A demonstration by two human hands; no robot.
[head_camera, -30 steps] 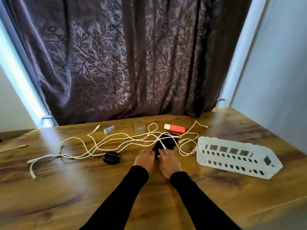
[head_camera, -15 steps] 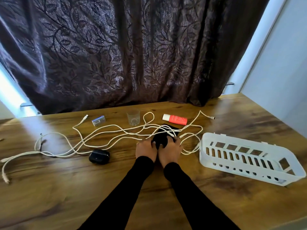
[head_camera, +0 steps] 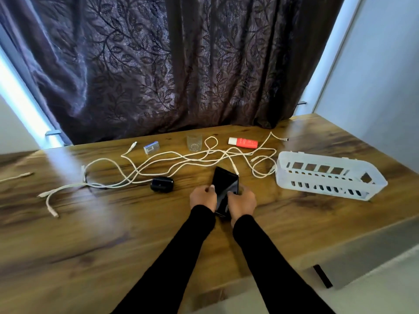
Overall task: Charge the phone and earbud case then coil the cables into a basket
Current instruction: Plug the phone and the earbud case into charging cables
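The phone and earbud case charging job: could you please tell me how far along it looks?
Nothing looks finished. In hand: both hands, left and right, grip the phone, with no plug visibly in it. Left: the earbud case sits unplugged, the white cables lie tangled, and the basket holds nothing.

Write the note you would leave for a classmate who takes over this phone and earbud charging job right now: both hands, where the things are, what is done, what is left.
Left hand and right hand both grip the flat black phone by its sides, over the wooden table.
The small black earbud case sits left of the phone, untouched.
The tangled white cables lie spread behind them; one plug end lies by the phone's far edge, apparently not plugged in.
The white slotted plastic basket stands to the right with no cable in it.
Done: phone picked up.
Left: plug in phone and case, then coil the cables into the basket.
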